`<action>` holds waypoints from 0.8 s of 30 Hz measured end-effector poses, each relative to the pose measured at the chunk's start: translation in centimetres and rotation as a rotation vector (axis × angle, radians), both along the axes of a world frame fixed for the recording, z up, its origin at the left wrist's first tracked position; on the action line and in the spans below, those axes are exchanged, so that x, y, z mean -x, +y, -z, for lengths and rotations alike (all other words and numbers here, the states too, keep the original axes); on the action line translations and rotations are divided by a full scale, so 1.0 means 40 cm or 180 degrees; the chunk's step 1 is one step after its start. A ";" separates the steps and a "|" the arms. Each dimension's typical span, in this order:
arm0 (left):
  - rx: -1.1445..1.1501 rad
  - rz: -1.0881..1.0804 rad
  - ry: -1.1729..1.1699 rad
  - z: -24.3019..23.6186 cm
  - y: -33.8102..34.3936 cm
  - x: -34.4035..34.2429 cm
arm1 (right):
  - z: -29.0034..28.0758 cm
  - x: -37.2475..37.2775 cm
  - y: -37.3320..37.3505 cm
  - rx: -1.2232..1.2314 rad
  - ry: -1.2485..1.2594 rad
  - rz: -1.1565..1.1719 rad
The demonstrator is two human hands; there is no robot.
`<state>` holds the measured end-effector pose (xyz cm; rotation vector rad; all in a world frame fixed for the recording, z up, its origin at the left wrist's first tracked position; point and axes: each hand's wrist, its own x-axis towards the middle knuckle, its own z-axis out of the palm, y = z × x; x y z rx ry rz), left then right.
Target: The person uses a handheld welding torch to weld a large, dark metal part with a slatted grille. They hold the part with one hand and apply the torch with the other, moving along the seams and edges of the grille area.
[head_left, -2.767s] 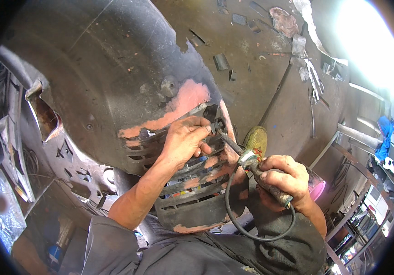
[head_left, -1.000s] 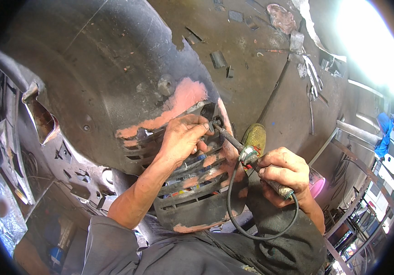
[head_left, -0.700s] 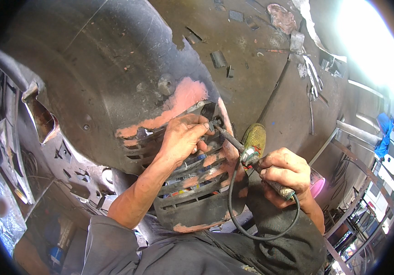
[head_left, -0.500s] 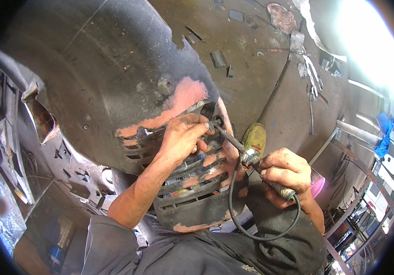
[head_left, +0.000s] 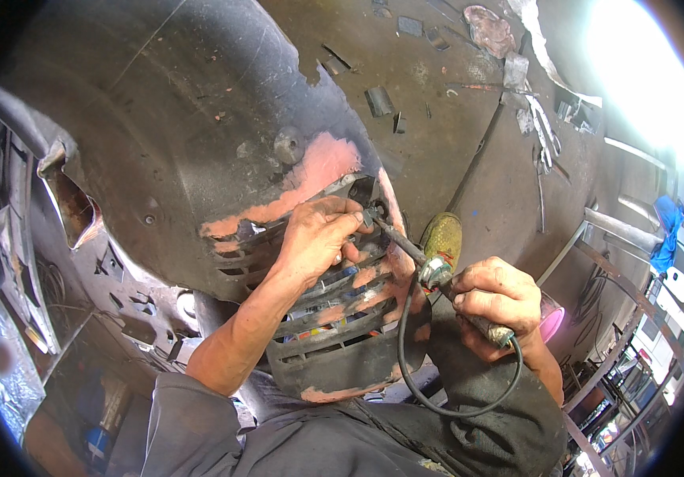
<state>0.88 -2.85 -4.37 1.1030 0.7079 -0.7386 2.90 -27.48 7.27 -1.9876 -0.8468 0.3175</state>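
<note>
A large dark plastic bumper with a slatted grille and patches of pink filler lies across my lap. My right hand is wrapped around the handle of a soldering iron, whose black cable loops below. The iron's shaft points up and left, its tip at a small dark piece by the grille's upper corner. That piece is pinched between the thumb and forefinger of my left hand, close above the slats. The exact contact between tip and piece is too small to make out.
Scraps of dark plastic and torn strips lie on the floor ahead. A yellow-green shoe stands just beyond the iron. To the right are a pink container and a metal frame; car body parts sit at left.
</note>
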 end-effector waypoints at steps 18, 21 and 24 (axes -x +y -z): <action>-0.0021 0.0090 -0.0088 0.001 0.001 -0.001 | 0.002 -0.003 0.006 -0.0013 0.0076 0.0030; -0.0029 0.0091 -0.0073 -0.002 0.001 -0.003 | 0.006 -0.006 -0.002 -0.0030 0.0087 -0.0020; -0.0046 0.0109 -0.0065 -0.003 0.001 -0.004 | 0.010 -0.007 -0.014 -0.0074 0.0008 0.0018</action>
